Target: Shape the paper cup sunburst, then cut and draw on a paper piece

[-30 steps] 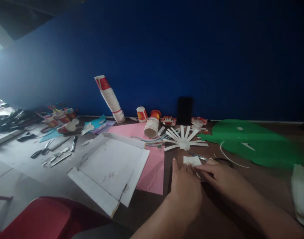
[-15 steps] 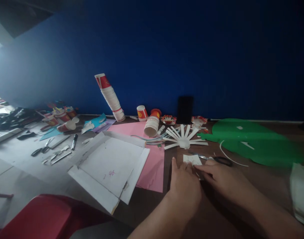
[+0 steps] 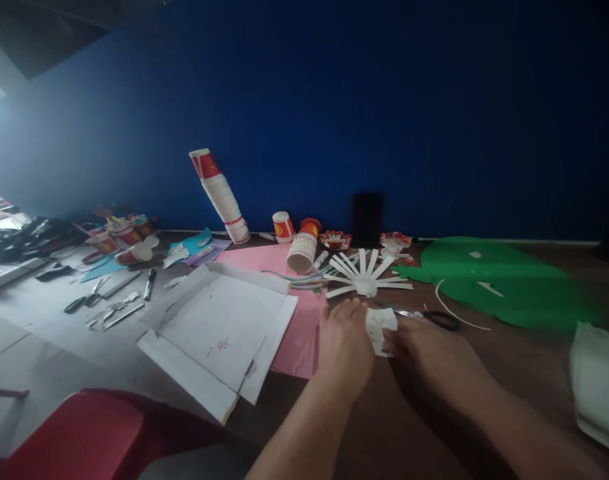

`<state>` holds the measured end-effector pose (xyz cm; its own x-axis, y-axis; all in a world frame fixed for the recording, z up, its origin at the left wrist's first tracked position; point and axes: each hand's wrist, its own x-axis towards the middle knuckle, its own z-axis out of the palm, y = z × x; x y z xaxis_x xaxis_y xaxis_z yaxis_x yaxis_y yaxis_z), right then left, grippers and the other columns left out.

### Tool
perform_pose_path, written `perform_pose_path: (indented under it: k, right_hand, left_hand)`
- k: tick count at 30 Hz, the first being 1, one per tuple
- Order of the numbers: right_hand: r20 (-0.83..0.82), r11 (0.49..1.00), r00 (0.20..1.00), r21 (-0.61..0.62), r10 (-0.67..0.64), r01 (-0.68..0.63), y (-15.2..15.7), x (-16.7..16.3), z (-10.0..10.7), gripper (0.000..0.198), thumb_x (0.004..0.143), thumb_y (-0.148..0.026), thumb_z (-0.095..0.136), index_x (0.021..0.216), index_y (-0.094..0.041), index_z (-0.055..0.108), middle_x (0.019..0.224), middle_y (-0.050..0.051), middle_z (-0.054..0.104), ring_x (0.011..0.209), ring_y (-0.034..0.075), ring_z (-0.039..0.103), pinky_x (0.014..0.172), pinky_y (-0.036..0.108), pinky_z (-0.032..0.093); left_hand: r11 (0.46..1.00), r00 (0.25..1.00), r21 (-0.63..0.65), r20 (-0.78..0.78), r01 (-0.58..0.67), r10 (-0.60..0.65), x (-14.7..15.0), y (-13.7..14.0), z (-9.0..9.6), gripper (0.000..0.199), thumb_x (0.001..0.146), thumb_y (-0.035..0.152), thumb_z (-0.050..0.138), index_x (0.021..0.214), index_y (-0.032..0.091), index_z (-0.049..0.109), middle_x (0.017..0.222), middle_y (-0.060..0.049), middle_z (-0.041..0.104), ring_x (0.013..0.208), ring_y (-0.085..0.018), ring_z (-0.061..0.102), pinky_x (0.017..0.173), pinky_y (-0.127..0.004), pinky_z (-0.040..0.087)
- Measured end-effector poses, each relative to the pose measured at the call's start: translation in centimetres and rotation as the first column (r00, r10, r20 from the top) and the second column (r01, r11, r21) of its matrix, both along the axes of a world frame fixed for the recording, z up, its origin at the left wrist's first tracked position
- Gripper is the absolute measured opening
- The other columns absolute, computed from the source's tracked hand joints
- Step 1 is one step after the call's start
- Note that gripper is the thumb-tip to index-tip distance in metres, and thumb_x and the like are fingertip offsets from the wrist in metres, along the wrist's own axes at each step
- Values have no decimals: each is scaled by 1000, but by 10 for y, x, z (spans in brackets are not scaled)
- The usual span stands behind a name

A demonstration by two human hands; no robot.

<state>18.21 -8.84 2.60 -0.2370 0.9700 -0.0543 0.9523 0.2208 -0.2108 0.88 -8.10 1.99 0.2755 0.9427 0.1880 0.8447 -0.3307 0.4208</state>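
A small creased piece of white paper lies on the dark table between my hands. My left hand rests just left of it, fingers stretched forward and apart from the sheet, with nothing in them. At the paper's right edge is my right hand, its fingertips blurred and dark, so their grip cannot be made out. Just beyond the paper lie scissors with black handles. A paper cup cut into spread white strips lies flat behind them.
Left of my hands, a white cardboard box lid covers part of a pink sheet. A tall leaning stack of paper cups stands near the blue wall. Green paper lies right; a red chair is at lower left.
My left hand has drawn off the white paper to the left, uncovering more of it. My right hand stays by its right edge, now blurred.
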Motion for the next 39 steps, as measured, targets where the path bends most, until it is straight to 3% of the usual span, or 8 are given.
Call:
perform_pose_path:
  k: [4,11,20,25,33,39]
  right_hand:
    - [82,1000,997,-11,-6,7,1,-4,0,29,100,-32,47,91,-19,71,98,13,76,96,27,70,68,33,39]
    - [95,998,995,34,41,-44,-1,-3,1,30,100,-28,47,84,-23,72,95,9,77,86,24,70,62,33,32]
    - [70,1000,997,-9,20,-19,1,-3,1,32,101,-27,45,85,-22,72,96,10,77,87,24,70,60,32,30]
    - [101,998,994,-34,47,-44,2,-3,2,31,100,-23,45,91,-23,75,103,8,76,91,22,70,59,31,28]
    - [111,998,993,-52,43,-38,0,-6,6,31,100,-24,45,92,-24,75,104,9,76,92,23,70,59,30,29]
    - [111,999,994,-40,24,-20,0,-4,3,30,99,-25,46,87,-23,73,101,8,77,90,23,71,60,31,30]
  left_hand:
    - [988,991,76,3,-135,136,-4,6,-5,48,93,14,47,138,18,65,146,-9,62,140,-27,51,123,-49,31]
    - [988,985,-2,-80,-152,151,-1,3,-6,45,97,13,44,132,20,71,147,-9,61,139,-31,50,118,-50,38]
    - [1000,994,-6,-110,-15,14,0,0,-2,44,99,18,44,128,32,75,155,-6,53,142,-31,45,118,-51,39]
    - [997,979,-78,-202,24,-39,-2,-2,1,38,98,21,48,122,28,78,157,-8,51,145,-36,41,118,-59,36]
    - [990,966,-136,-249,32,-66,-1,-3,9,39,98,21,48,125,27,75,160,-8,47,148,-37,38,118,-61,34]
    - [996,979,-18,-184,-88,83,0,-1,-2,50,101,19,39,147,23,59,157,-8,51,146,-35,41,120,-61,32]
